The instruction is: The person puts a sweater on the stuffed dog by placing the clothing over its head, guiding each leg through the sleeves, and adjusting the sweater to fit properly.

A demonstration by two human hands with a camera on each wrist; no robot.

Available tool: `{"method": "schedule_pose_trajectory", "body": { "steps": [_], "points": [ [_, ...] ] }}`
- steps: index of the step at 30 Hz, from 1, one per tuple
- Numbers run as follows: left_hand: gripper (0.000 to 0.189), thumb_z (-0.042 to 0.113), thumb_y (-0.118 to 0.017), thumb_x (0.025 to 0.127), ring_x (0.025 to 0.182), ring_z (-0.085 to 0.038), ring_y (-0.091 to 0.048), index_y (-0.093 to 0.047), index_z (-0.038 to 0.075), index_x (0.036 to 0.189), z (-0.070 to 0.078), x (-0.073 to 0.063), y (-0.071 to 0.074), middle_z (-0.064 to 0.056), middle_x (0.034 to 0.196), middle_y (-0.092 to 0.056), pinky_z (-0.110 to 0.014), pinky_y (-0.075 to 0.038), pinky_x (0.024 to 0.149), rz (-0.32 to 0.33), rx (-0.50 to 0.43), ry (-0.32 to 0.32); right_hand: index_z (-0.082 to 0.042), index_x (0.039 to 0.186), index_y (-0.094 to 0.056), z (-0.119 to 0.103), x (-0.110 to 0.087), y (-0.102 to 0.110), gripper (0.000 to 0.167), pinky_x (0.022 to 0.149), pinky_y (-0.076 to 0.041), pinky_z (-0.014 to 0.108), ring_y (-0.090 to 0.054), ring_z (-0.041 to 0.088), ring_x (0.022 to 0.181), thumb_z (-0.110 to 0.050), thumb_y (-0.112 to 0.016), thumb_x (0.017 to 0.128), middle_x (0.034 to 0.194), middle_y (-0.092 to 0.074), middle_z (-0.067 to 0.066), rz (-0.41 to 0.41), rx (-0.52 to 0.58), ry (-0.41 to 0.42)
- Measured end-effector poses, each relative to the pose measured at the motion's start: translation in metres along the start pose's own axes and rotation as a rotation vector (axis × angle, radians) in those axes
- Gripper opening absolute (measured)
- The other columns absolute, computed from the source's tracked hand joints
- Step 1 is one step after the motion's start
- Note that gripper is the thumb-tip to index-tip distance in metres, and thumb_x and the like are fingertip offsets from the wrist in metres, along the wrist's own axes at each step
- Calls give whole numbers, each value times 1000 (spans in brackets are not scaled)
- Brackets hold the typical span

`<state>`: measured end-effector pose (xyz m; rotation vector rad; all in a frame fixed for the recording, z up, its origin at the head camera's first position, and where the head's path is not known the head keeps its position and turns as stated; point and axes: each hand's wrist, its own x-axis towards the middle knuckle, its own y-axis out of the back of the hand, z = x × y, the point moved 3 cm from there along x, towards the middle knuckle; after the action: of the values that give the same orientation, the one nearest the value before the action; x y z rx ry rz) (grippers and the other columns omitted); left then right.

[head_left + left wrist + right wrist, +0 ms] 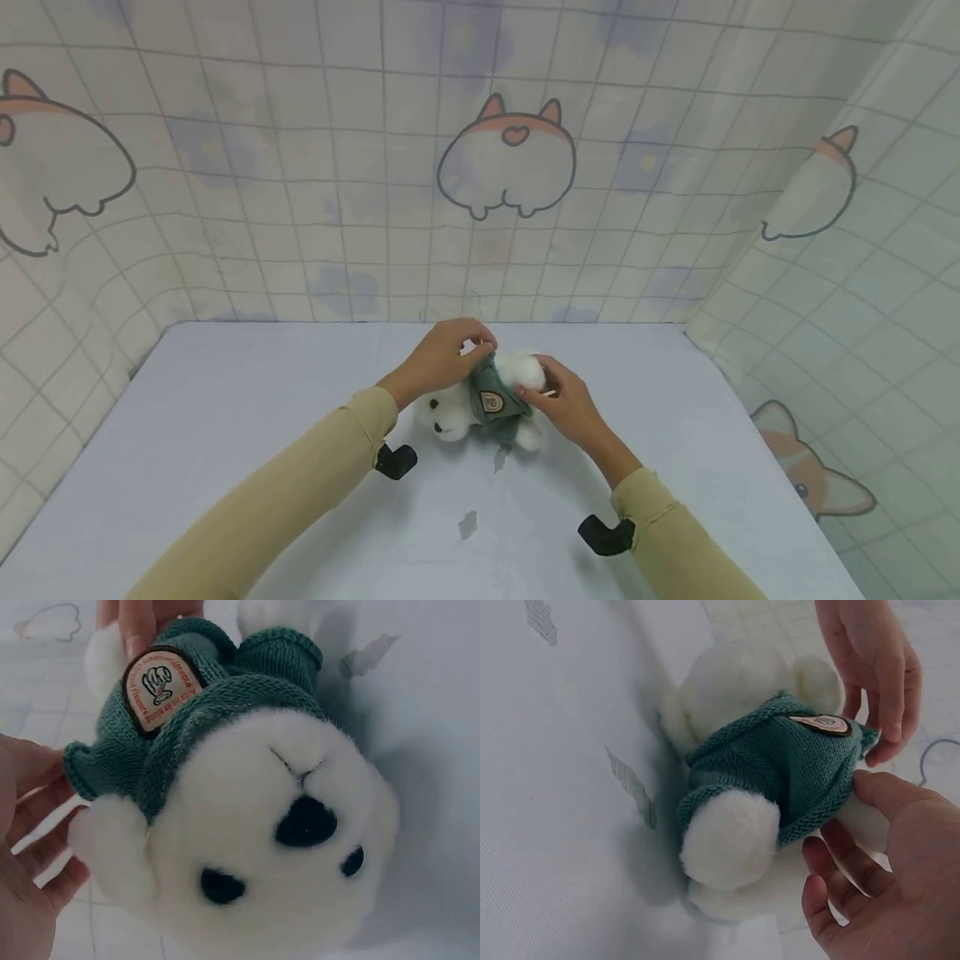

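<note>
– What does the left hand (448,350) have?
– A pinch of green knitted sweater (482,385), up at the end of one sleeve. Thumb and finger are nearly together there. The other fingers are bent, close by an ear of the white plush toy (451,408) wearing it
– And the right hand (566,404)?
– Holding the sweater's lower edge. The thumb lies over the hem, and in the right wrist view the remaining fingers are spread and curled beneath, beside the toy's legs. I cannot tell which finger meets the thumb behind the knit
– Where is the toy itself?
– Between the two hands, lying on the white table (285,367) towards its far edge. Its head points to the person's left, its legs to the right. I cannot tell whether its whole body rests on the top
– Which way is its face?
– Towards the person, dark eyes and nose visible, with the arched patch (161,688) on the sweater uncovered between the hands
</note>
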<state>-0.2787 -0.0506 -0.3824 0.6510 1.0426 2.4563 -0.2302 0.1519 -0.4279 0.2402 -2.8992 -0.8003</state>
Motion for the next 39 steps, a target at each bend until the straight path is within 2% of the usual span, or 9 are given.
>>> {"method": "schedule_pose_trajectory", "body": {
  "steps": [5, 10, 17, 25, 29, 31, 34, 37, 39],
  "points": [
    [13, 16, -59, 95, 89, -16, -62, -72, 13, 93, 0, 4, -5, 0, 93, -70, -32, -51, 81, -36, 116, 18, -18, 135, -53, 13, 3, -1, 50, 76, -51, 28, -62, 22, 97, -31, -70, 89, 122, -66, 11, -10, 4, -14],
    [11, 13, -62, 93, 76, -12, -58, -72, 12, 89, -6, 5, -7, 0, 86, -70, -27, -50, 70, -92, 132, 71, -19, 134, -54, 14, 4, 1, 50, 75, -51, 29, -63, 23, 97, -32, -70, 89, 121, -66, 10, -1, 0, -13],
    [6, 10, -70, 87, 85, -14, -63, -75, 8, 88, -11, 2, -9, -4, 93, -72, -28, -54, 77, -141, 81, 120, -20, 136, -53, 15, 6, 0, 51, 76, -51, 29, -62, 22, 97, -32, -69, 89, 122, -66, 8, 0, -15, -16],
    [3, 19, -75, 84, 81, -8, -61, -74, 16, 83, -21, -4, -17, 6, 89, -71, -25, -51, 74, -155, -109, 42, -18, 136, -54, 14, 5, -3, 49, 75, -52, 29, -62, 22, 95, -29, -69, 90, 120, -66, 8, -9, -54, 7],
    [12, 20, -72, 87, 80, -7, -60, -72, 18, 75, -26, -8, -22, 6, 82, -71, -25, -51, 76, -174, -127, 44, -18, 136, -54, 12, 3, -4, 50, 75, -53, 29, -63, 21, 95, -30, -69, 90, 118, -67, 8, -7, -63, 10],
    [10, 20, -70, 89, 84, -9, -63, -74, 16, 80, -25, -9, -23, 4, 86, -73, -25, -52, 78, -178, -124, 40, -18, 136, -53, 12, 3, -4, 51, 75, -53, 29, -63, 21, 94, -30, -69, 90, 118, -67, 9, -3, -62, 15],
    [13, 17, -68, 90, 97, -14, -67, -77, 11, 99, -25, -11, -25, -2, 103, -75, -26, -54, 84, -182, -127, 48, -17, 136, -54, 13, 3, -3, 50, 75, -53, 29, -63, 21, 94, -30, -69, 90, 118, -67, 10, -1, -59, 24],
    [26, 14, -67, 91, 107, -19, -67, -71, 9, 116, -25, -13, -27, -6, 117, -71, -28, -55, 88, -184, -126, 68, -16, 136, -53, 13, 4, -4, 50, 75, -53, 29, -63, 22, 94, -29, -68, 90, 119, -66, 10, 3, -50, 20],
    [29, 12, -68, 90, 108, -20, -66, -69, 8, 119, -25, -13, -27, -7, 119, -70, -30, -55, 89, -184, -117, 78, -17, 136, -53, 12, 4, -5, 50, 75, -52, 29, -63, 22, 94, -29, -69, 90, 118, -67, 10, 22, -38, 4]
  ]
}}
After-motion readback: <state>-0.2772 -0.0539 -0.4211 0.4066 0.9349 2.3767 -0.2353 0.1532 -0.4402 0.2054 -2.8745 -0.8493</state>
